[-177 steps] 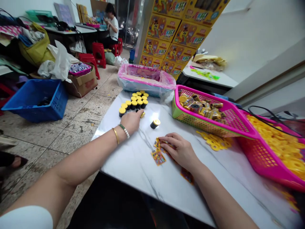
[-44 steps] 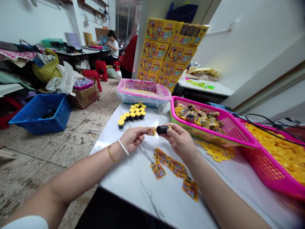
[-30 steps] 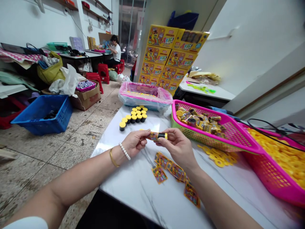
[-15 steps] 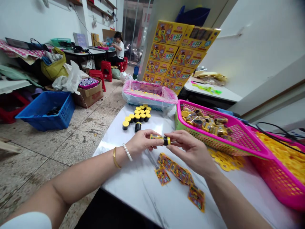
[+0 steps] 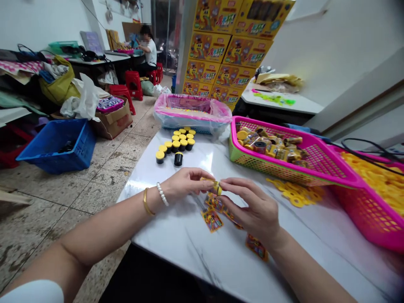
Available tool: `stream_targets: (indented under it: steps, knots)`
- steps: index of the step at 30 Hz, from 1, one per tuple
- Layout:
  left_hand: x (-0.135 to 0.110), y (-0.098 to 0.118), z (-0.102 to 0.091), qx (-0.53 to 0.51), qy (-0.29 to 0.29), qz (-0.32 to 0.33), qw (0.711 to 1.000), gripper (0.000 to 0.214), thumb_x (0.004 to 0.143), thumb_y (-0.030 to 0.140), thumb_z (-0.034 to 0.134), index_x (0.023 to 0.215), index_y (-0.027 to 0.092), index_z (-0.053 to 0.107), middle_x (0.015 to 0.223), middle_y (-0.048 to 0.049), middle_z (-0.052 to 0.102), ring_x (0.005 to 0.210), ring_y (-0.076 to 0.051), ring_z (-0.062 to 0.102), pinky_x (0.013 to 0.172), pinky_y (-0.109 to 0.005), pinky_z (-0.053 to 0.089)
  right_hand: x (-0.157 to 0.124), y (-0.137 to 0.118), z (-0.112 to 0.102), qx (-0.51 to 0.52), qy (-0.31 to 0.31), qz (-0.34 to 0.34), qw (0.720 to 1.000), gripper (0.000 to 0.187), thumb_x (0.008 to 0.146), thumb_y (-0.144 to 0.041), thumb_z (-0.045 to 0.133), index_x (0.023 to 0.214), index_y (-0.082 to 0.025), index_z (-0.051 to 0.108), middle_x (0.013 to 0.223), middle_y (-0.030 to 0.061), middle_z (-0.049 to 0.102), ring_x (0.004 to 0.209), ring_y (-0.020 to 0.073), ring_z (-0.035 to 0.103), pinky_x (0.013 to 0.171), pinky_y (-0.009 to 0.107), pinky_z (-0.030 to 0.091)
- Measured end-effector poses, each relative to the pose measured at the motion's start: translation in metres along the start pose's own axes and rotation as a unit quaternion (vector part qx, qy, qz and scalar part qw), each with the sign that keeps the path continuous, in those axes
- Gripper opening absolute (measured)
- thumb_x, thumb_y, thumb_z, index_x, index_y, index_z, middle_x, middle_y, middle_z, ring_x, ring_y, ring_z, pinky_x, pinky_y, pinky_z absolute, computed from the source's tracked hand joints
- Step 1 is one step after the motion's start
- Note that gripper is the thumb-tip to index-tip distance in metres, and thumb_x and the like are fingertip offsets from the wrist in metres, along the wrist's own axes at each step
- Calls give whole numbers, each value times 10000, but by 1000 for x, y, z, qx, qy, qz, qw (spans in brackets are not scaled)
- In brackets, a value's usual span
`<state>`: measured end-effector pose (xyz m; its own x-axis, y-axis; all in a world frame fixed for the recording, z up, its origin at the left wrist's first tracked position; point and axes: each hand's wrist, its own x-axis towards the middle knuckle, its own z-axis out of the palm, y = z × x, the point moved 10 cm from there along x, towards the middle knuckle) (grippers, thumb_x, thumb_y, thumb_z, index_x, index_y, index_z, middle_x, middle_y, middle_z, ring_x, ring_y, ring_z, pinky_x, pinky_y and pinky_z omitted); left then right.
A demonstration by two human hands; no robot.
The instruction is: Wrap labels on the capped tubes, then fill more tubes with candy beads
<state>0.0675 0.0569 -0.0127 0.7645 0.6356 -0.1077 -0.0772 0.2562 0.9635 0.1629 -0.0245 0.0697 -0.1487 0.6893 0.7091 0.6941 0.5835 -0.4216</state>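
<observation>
Clock bearings taken from the held cup, 12 being straight ahead of the wearer.

Left hand (image 5: 184, 185): thumb and fingers clasped on a small yellow-and-black cup (image 5: 216, 187), lying on its side above the tabletop. Right hand (image 5: 257, 206): fingers bent, index tip at the cup's yellow end, thumb just below; cannot tell whether it grips or merely touches.

At 6 o'clock, beneath the hands: printed square labels (image 5: 212, 220) on the marbled table (image 5: 176, 248), several overlapping; a further label (image 5: 256, 246) at 5, partly covered by the right hand and wrist. At 10: a lone black cup (image 5: 178, 159), upright. Near it, at 11: a cluster of upright black cups with yellow lids (image 5: 176, 145).

At 2: a pink-and-green basket (image 5: 315, 176) containing wrapped cups (image 5: 279, 148) in a loose heap. At 3: flat yellow rings (image 5: 296, 195) on the table, then a pink basket (image 5: 344, 210) of yellow pieces. Between 11 and 12: a plastic-lined basket (image 5: 192, 122). Beyond, at 12: stacked yellow cartons (image 5: 217, 52).
</observation>
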Motion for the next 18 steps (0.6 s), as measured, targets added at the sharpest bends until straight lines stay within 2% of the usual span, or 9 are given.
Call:
stream_targets:
  steps: [3,5,7,10,11,13,14,16,18]
  knots:
    - [-1,7,-3,50,22,36,998,354,738,409,776,903,107,695,812,-52,681,710,-104,585,674,-236,432,-6,21,12,49,-4,98,994,185,796,-251,763,977,-229,733,849,48,734,732,185,713,691,320,623]
    - [-1,11,-7,80,47,52,994,393,726,458,782,883,111,685,753,-28,654,672,-100,567,650,-234,425,-9,31,19,99,5,150,984,184,805,-257,752,981,-208,723,826,39,721,707,169,707,672,308,625]
    - [1,8,-6,71,42,45,996,471,728,554,756,880,118,660,718,-12,627,613,-91,544,598,-230,408,-8,29,18,116,20,148,982,191,817,-230,735,1006,-204,719,886,51,726,740,164,710,693,306,626]
    - [3,-1,0,23,-1,8,1000,574,731,692,678,793,128,594,631,8,565,507,-72,477,502,-221,343,-4,15,10,68,36,83,994,192,792,-195,754,981,-228,744,965,65,741,819,179,713,772,332,613]
    - [3,-1,2,20,-9,6,1000,584,727,705,673,777,130,584,608,16,544,494,-68,459,487,-218,322,-3,14,8,61,41,80,994,187,774,-200,770,957,-234,754,965,64,747,823,185,714,784,340,609]
    - [3,5,1,43,3,36,998,560,722,674,702,809,131,597,591,31,525,510,-67,453,488,-208,309,-7,27,9,103,52,152,982,171,752,-248,796,919,-232,762,910,57,760,781,189,719,760,344,611]
    - [2,10,0,59,16,60,996,540,722,646,720,848,133,608,601,35,533,530,-68,463,500,-203,317,-11,39,13,151,57,218,963,184,741,-289,808,907,-224,761,873,53,763,745,187,722,730,340,615]
    - [0,18,-2,84,43,98,991,516,718,611,740,895,143,612,624,40,554,557,-68,484,520,-196,338,-26,60,30,260,54,356,896,261,702,-369,838,885,-202,754,816,49,767,699,187,726,693,330,620]
    - [0,16,-2,88,50,95,990,535,700,634,738,865,144,601,618,39,565,546,-69,493,508,-195,349,-37,67,47,336,30,441,831,321,654,-424,864,830,-183,745,776,51,767,688,192,731,687,326,622]
